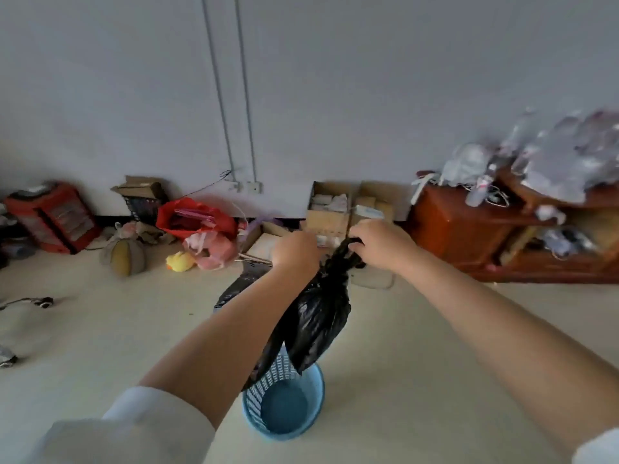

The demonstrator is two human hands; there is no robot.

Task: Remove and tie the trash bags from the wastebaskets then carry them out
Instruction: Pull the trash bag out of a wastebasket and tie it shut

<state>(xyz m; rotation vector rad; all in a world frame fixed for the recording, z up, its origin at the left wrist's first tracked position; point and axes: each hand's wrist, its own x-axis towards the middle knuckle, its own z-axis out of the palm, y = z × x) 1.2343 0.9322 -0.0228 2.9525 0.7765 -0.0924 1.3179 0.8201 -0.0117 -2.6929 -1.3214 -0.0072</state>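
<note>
Single head-worn wide-angle view, looking forward and down over both bare forearms. Near field: pale floor (418, 363) below. Far field: white wall (335, 78) facing the camera.

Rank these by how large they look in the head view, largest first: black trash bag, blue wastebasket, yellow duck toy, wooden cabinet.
1. wooden cabinet, though cut off at the edge
2. black trash bag
3. blue wastebasket, close to the bag in apparent size
4. yellow duck toy

Both arms outstretched, hands (294, 251) (380, 241) raised, fingers curled
</note>
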